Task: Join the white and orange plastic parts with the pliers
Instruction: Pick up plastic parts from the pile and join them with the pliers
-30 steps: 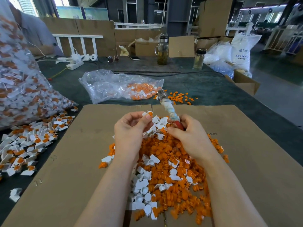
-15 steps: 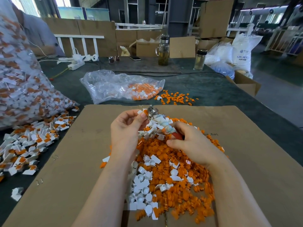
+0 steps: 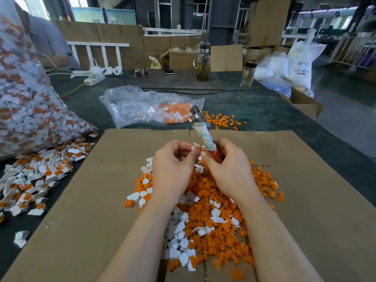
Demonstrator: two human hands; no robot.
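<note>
Both forearms bare to frame edge; left hand (image 3: pixel 173 169) & right hand (image 3: pixel 230 171) ungloved, no rings.

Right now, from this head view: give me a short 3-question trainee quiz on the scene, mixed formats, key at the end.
1. True or false: the pliers lie flat on the cardboard sheet.
2. Multiple choice: what does the left hand pinch at its fingertips?
A. a glass bottle
B. a small white part
C. a power strip
3. Fill in: the loose pile of orange and white parts under the hands rests on the ____.

Key:
1. False: the right hand grips the red handle and the metal head points up and away.
2. B
3. cardboard sheet
</note>
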